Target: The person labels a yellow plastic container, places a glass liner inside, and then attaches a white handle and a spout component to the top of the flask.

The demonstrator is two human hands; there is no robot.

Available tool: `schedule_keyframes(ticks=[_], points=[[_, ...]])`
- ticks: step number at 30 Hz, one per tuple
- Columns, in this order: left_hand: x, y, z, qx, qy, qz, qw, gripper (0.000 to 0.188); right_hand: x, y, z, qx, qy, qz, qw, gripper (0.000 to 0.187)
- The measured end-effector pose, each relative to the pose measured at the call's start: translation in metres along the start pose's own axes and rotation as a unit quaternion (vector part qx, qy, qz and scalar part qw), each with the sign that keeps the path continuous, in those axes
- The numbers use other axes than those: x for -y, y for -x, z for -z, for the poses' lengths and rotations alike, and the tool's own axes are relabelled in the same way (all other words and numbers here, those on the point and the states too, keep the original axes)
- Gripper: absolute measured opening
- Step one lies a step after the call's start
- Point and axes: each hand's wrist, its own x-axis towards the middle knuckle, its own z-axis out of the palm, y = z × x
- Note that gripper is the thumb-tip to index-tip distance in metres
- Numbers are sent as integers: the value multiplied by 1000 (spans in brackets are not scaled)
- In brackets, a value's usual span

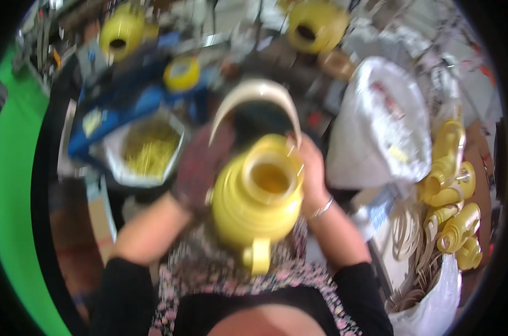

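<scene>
A yellow plastic jug shell (256,210) is held in front of my apron, its round opening facing up and a small grip loop pointing towards me. Beyond the opening arches a cream carrying handle (256,87). My right hand (310,168), bare with a bracelet at the wrist, is closed at the handle's right end, against the jug's side. On the jug's left is my left hand (203,165) in a dark reddish glove, near the handle's other end. Motion blur smears its fingers, so its grip is unclear.
A lined bin (147,157) with yellow scraps stands left, by a blue frame (108,126). At right is a large white sack (371,140). Several yellow jug parts (453,224) and cream handles (405,232) lie far right. More yellow shells (318,25) sit at the back.
</scene>
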Motion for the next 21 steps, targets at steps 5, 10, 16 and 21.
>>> schedule_keyframes(ticks=[5, 10, 16, 21], points=[[-7, -7, -4, -11, 123, -9, 992, 20, 24, 8, -14, 52, -168, 85, 981, 12], [-5, -8, 1, 44, 216, 73, 973, 23, 18, -1, -6, 7, -52, -15, 999, 26], [24, -10, 14, 46, -393, -333, 856, 49, 65, 49, -7, 175, -31, 219, 959, 89], [1, -1, -8, -53, 22, 129, 990, 30, 78, 85, -24, 132, 58, 217, 966, 96]])
